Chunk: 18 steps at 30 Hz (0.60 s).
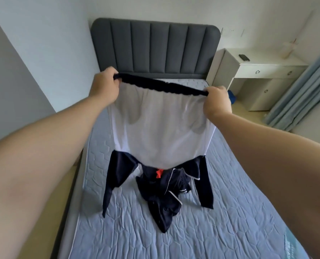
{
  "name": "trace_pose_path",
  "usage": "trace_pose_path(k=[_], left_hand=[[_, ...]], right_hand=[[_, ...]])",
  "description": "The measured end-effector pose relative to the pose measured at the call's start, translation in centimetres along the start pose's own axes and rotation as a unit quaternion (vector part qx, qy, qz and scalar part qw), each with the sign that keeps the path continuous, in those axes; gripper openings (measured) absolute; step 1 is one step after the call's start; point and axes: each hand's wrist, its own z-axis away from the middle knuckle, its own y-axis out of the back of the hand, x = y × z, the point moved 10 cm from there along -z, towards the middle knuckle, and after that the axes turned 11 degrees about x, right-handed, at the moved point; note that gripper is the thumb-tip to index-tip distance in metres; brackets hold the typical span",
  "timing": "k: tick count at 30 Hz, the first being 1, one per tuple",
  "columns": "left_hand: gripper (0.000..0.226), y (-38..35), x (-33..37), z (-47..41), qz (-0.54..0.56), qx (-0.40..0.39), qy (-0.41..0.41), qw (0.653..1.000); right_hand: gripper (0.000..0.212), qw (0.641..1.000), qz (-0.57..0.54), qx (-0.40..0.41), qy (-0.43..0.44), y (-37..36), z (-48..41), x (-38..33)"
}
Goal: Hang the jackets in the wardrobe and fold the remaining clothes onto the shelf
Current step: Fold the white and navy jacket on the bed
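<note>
I hold a jacket (160, 128) up over the bed, upside down, its white mesh lining facing me. My left hand (105, 82) grips the left end of its dark navy ribbed hem, and my right hand (217, 101) grips the right end. Both navy sleeves hang down to the mattress. Below the jacket, a crumpled pile of dark navy clothes (163, 195) with white piping and a red patch lies on the blue quilted mattress (230, 221). No wardrobe or shelf is in view.
A grey padded headboard (155, 47) stands at the far end of the bed. To the right is a white desk (262, 71) with drawers and a dark phone (244, 57) on top. Blue curtains (303, 94) hang at the far right. A grey wall runs along the left.
</note>
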Motion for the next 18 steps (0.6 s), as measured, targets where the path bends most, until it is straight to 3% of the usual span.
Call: trace_pose_path(k=[3,6,10,14,18], left_hand=[[0.017,2.9,0.7,0.5,0.038,0.051,-0.031,0.997],[0.019,4.4,-0.4,4.2,0.047,0.055,-0.049,0.996],[0.023,3.6,-5.3,12.2,-0.008,-0.021,-0.028,0.999],[0.016,1.9,-10.8,22.5,-0.056,-0.096,-0.011,0.994],[0.014,-2.4,-17.4,35.3,-0.115,-0.253,0.023,0.96]], right_hand=[[0.041,0.998,-0.03,0.042,0.017,1.8,0.8,-0.9],[0.04,0.998,-0.011,0.02,0.059,1.0,3.8,-1.1],[0.048,0.988,0.046,-0.056,0.136,-2.9,10.6,-0.6],[0.039,0.962,0.08,-0.128,0.228,-8.6,19.7,0.9],[0.032,0.927,0.133,-0.25,0.245,-16.1,30.7,4.8]])
